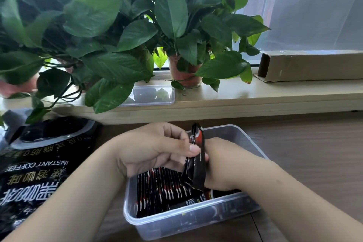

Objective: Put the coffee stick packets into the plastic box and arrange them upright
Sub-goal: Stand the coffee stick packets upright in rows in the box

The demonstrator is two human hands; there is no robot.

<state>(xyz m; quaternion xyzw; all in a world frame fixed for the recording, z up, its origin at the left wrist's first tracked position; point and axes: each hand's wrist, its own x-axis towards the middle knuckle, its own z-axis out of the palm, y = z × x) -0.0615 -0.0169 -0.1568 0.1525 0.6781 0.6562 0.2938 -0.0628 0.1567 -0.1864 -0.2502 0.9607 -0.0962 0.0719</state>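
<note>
Both hands over clear rectangular plastic box (188, 220), gripping black-and-red coffee stick packets (196, 155).

Left hand (157, 149) closed, thumb pressed against upper part of held packets; right hand (222, 165) largely hidden behind them, closed on lower part, fingers not visible. Exact count of held packets hard to make out. Held packets roughly upright, lower ends inside box. Row of further packets (161, 188) standing upright in box at left, partly concealed by left wrist; one packet lying flat (198, 200) along near wall. Large black instant-coffee bag (39, 165) at left, cut off by frame edge. Clear plastic lid (157, 94) on sill, partly covered by green potted-plant leaves (110, 45). Long brown cardboard box (310, 67) on sill at right, cut off.
</note>
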